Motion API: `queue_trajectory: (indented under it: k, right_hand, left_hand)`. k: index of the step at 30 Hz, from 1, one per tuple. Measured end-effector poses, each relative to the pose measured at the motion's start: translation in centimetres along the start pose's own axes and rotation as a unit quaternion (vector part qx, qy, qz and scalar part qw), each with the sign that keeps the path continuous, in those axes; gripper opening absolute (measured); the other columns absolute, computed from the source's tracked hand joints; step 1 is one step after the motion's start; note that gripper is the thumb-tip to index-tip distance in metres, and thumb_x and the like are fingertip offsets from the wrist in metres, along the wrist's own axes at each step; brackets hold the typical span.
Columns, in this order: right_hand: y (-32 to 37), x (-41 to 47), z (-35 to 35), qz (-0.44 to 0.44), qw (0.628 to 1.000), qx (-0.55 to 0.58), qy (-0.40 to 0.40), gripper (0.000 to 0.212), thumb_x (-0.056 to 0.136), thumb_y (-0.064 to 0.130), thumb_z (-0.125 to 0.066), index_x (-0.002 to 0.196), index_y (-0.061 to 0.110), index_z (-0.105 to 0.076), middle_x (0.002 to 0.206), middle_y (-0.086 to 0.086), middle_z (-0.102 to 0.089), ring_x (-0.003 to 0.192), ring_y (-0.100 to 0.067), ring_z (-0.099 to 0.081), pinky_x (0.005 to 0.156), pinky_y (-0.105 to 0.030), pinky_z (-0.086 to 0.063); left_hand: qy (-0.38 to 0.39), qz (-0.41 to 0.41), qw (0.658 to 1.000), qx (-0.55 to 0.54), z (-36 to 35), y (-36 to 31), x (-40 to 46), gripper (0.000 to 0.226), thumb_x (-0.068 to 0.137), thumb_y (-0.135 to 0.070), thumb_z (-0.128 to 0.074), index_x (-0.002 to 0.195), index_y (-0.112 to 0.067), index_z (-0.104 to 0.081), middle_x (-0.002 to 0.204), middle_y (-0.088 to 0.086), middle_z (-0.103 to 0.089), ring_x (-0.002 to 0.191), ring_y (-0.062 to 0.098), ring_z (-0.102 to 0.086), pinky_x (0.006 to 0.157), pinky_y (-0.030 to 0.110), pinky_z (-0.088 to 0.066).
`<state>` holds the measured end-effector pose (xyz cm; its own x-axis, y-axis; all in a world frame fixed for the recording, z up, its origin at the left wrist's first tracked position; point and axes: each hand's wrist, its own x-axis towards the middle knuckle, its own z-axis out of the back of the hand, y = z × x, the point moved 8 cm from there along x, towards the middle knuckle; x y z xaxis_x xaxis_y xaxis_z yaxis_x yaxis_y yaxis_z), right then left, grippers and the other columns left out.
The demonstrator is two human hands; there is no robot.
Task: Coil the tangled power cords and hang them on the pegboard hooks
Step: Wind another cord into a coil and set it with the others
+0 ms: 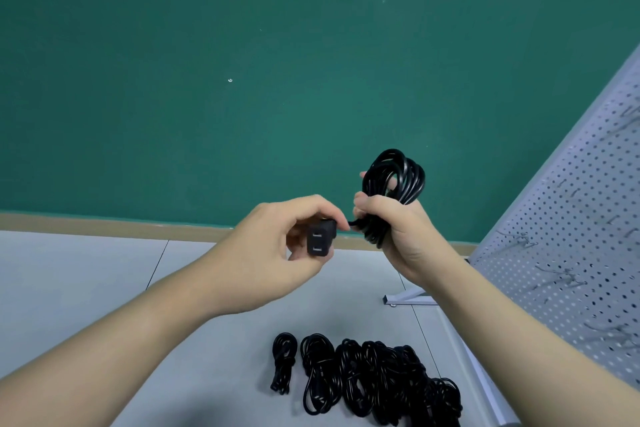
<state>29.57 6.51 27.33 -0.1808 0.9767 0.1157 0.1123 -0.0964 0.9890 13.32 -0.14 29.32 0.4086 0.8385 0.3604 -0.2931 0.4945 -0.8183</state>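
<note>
The left hand (273, 250) is reaching in from the lower left, up in the air in front of a dark green wall (242, 62). Its fingers are curling round a black plastic plug (319, 240), and the thumb is pressing on top of it. The flat end of the plug, with two little slots, is facing the camera. A short bit of black cord is running from the plug across to the right hand (398, 236).

The right hand is sitting just beside the left one, nearly touching it. It is squeezing a coiled black power cord (394, 184) in its fist. The round loops of the coil are sticking up above the fingers, and a few loops are poking out below the hand too.

Down below both hands, a pile of black power cords (374, 381) is lying on the pale grey floor (86, 270). On the left edge of the pile, one small bundle is lying a little apart from the others. The rest are all bunched close together.

On the far right, a white metal pegboard (571, 253) full of little holes is standing at a slant. Thin metal hooks (561, 274) are sticking out of it. The held coil is near the pegboard but not touching it.
</note>
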Motion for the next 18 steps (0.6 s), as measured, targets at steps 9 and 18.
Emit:
queue_trajectory:
  k: [9,18]
  right_hand:
    - [-0.8,-0.7,-1.9,-0.032,0.991,-0.106,0.075,0.078,0.064,0.031,-0.077,0.118,-0.015,-0.045,0.086,-0.009,-0.050,0.068,-0.016,-0.059,0.076,-0.050,-0.036]
    - [-0.5,-1.8,-4.4,-0.033,0.967,-0.200,0.157,0.052,0.074,0.024,-0.082,0.100,-0.002,-0.044,0.088,-0.003,-0.036,0.078,-0.014,-0.042,0.063,-0.027,-0.042]
  left_hand:
    - [-0.127,0.019,0.989,-0.071,2.8,0.6,0.3,0.015,0.089,-0.030,-0.079,0.078,-0.025,-0.071,0.062,0.006,-0.065,0.052,0.013,-0.055,0.056,0.023,-0.047]
    - [-0.136,0.083,0.979,-0.124,2.9,1.1,0.6,0.034,0.076,-0.050,-0.066,0.066,-0.018,-0.060,0.053,0.006,-0.061,0.046,0.014,-0.051,0.049,0.018,-0.043]
